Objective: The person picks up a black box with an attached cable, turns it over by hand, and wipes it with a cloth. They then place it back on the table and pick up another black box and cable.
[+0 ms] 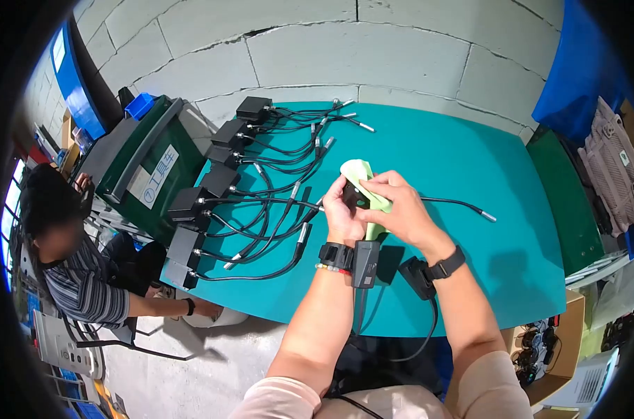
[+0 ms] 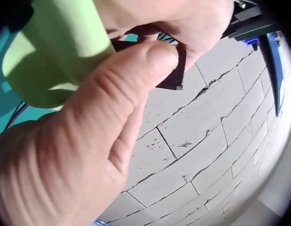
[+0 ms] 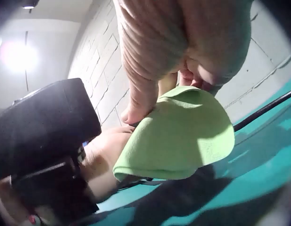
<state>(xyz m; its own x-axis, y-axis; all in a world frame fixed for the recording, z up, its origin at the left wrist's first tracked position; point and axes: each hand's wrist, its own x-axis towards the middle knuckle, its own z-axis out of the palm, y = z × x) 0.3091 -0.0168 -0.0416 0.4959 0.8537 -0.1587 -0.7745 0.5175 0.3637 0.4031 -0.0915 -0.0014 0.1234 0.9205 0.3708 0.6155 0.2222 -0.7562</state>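
A small black box (image 1: 354,197) rests in my left hand (image 1: 341,218), whose thumb presses on its dark face in the left wrist view. My right hand (image 1: 406,213) pinches a light green cloth (image 1: 357,170) against that box. In the right wrist view the cloth (image 3: 183,136) hangs folded below the fingers and hides most of the box. From behind the right hand a black cable (image 1: 456,202) runs out over the table to a metal tip. Both hands are close together above the green table (image 1: 470,160).
Several black boxes (image 1: 186,204) with metal-tipped cables line the table's left side. A dark green tool cart (image 1: 184,140) stands beyond that edge, near a seated person (image 1: 86,272). At lower right is a cardboard box (image 1: 572,335) of small devices. A block wall (image 1: 303,63) rises behind.
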